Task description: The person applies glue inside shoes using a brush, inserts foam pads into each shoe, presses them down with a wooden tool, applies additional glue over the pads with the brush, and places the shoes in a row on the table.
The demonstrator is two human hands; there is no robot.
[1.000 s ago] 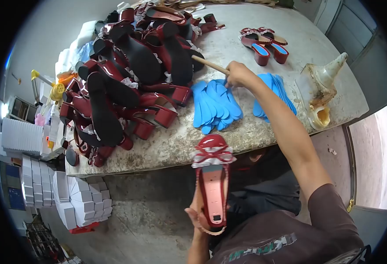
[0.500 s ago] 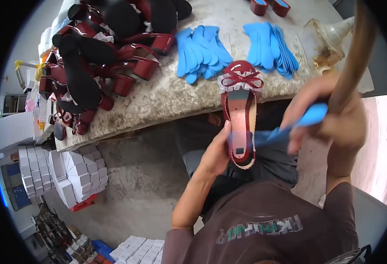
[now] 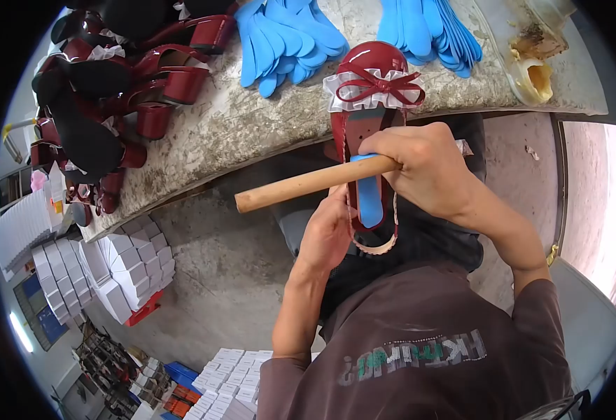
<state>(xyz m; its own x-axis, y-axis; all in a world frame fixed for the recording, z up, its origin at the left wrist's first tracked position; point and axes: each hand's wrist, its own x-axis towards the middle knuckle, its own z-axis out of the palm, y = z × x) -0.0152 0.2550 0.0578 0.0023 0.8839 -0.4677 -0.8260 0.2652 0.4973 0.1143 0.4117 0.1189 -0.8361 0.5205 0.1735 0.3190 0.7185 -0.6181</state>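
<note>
White boxes [image 3: 131,260] stacked — red object [image 3: 144,309] beneath; concrete floor [image 3: 213,280] beside — lit tube [image 3: 21,332] far left.

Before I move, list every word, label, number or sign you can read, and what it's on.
Brown shirt: large printed letters, too distorted to quote; the smaller line is too small to read.
White boxes at the bottom edge: any print is too small to read.
Red sandal, blue pad, wooden stick: none readable.
</note>
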